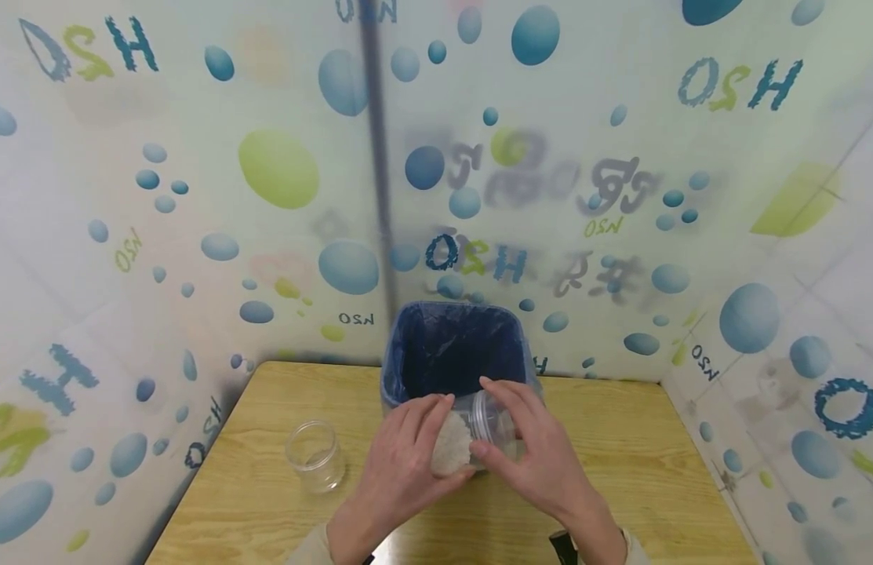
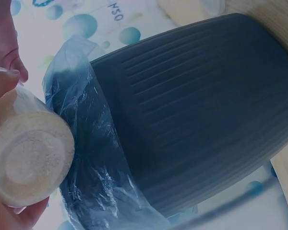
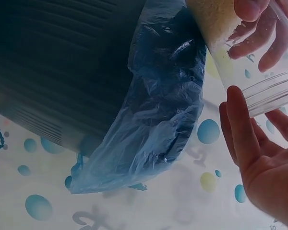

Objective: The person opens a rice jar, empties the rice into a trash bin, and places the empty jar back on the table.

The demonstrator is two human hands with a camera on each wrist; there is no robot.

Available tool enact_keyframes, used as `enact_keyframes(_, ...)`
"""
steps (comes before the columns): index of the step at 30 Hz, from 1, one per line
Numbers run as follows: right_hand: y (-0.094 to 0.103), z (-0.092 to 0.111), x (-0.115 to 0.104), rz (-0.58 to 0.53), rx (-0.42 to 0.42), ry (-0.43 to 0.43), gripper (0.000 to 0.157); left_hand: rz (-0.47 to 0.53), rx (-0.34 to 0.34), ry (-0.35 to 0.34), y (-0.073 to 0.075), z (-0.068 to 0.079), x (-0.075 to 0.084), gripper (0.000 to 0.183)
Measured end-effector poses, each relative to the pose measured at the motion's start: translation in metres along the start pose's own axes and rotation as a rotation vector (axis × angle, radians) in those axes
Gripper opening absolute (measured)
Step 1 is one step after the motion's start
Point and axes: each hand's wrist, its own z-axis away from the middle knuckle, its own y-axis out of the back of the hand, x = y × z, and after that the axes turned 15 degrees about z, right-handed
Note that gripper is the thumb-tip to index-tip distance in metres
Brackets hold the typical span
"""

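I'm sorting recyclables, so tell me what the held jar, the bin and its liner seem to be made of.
Held jar: clear, smooth plastic or glass, the look leaves it open; pale contents show through its wall.
Bin: dark, dull, probably moulded plastic, judging by its even ribs.
Liner: thin, shiny blue film, likely plastic, creased and see-through at its edge.

We saw a pale wall covering (image 1: pixel 436 102) fill the upper frame, printed with blue ovals (image 1: pixel 535 35), one large lime oval (image 1: pixel 278 169) at upper left, and reversed H2O lettering (image 1: pixel 130 45) in the upper left corner. A dark, nearly vertical stripe (image 1: pixel 375 102) ran down just left of centre, and blurred grey characters (image 1: pixel 612 184) showed right of centre. Below, we noted a wood-grain table (image 1: pixel 620 471), a clear round cup (image 1: pixel 316 459) standing at lower left.
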Motion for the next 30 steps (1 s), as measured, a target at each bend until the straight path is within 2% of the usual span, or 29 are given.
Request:
enact_keyframes(12, 0.003, 0.003, 0.002, -0.083, -0.06, -0.019, 0.067, 0.039, -0.013, -0.007, 0.001, -0.002, -0.002, 0.099)
enact_keyframes(20, 0.005, 0.001, 0.007, -0.075, -0.033, 0.095, 0.066, 0.099, -0.03, 0.013, 0.003, -0.003, -0.003, 0.101)
enact_keyframes(30, 0.006, 0.001, 0.012, -0.072, -0.073, 0.151, 0.075, 0.157, -0.099, 0.035, 0.006, -0.004, -0.007, 0.103)
